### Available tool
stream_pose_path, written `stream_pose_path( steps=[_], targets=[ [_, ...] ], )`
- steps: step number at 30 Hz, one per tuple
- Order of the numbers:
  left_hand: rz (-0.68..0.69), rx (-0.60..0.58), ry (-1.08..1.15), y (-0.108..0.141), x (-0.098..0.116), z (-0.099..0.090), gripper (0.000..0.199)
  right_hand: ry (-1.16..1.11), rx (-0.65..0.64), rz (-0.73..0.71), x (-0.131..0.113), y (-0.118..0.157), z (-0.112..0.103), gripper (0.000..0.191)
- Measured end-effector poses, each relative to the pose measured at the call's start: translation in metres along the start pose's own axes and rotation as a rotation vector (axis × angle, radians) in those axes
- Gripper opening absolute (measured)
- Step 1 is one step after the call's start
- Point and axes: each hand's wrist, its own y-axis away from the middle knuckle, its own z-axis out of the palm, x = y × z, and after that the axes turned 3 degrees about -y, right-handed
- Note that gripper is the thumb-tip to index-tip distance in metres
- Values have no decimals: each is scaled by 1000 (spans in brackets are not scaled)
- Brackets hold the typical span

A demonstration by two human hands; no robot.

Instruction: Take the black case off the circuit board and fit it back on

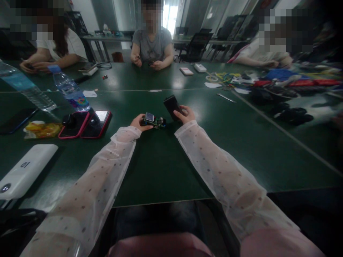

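Note:
My left hand (139, 123) grips a small green circuit board (158, 122) with a little grey screen on its near-left part, just above the green table (160, 167). To the right of it, my right hand (186, 115) holds a black rectangular case (173, 106), tilted, with the thumb across its face. The board and the case are apart, with a narrow gap between them. What lies behind the fingers of each hand is hidden.
Left: two phones in red cases (97, 125), a yellow packet (43, 130), bottles (71, 89) and a white power bank (29, 171). Right: a wrench (226, 98) and a heap of cables (230, 79). Three people sit across the table.

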Motion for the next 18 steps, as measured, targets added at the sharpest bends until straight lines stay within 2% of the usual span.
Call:
stream_pose_path(
  steps=[4,8,18],
  targets=[
    [24,27,-191,1,0,-1,59,138,-64,-91,0,2,1,84],
    [0,63,-384,1,0,-3,60,263,-46,-215,0,5,2,71],
    [-55,-24,-227,8,17,-1,54,488,-28,-304,5,9,2,54]
  ],
)
